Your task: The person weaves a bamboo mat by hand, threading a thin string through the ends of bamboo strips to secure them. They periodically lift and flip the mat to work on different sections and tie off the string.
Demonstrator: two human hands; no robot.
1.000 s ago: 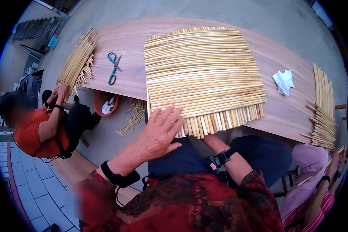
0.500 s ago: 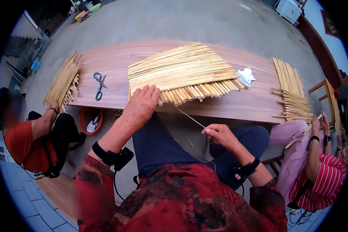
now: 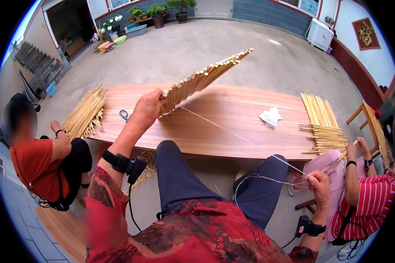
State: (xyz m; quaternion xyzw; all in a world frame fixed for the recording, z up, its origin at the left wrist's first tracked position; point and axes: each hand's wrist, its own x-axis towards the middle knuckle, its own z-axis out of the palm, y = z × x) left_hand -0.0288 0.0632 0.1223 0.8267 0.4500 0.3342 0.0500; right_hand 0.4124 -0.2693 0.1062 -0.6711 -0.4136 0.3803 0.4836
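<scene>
My left hand (image 3: 150,106) grips the near left end of a mat of straw-coloured stalks (image 3: 202,81), which is raised on edge above the table with its cut ends showing along the top. A thin pale string (image 3: 232,131) runs taut from the mat, close to my left hand, down to my right hand (image 3: 319,182). Out to the right, past my knee, my right hand pinches this string between closed fingers. A slack loop of string (image 3: 250,175) hangs from it across my right thigh.
On the wooden table (image 3: 232,136) lie a bundle of stalks (image 3: 85,111) at left, scissors (image 3: 123,115) partly hidden by my arm, a white crumpled cloth (image 3: 271,117) and more stalks (image 3: 322,125) at right. A person sits on each side. Stalk scraps (image 3: 145,171) lie on the floor.
My left hand has lifted the mat off the table and tilted it up. My right hand has drawn the string far out to the right. The view has tilted upward.
</scene>
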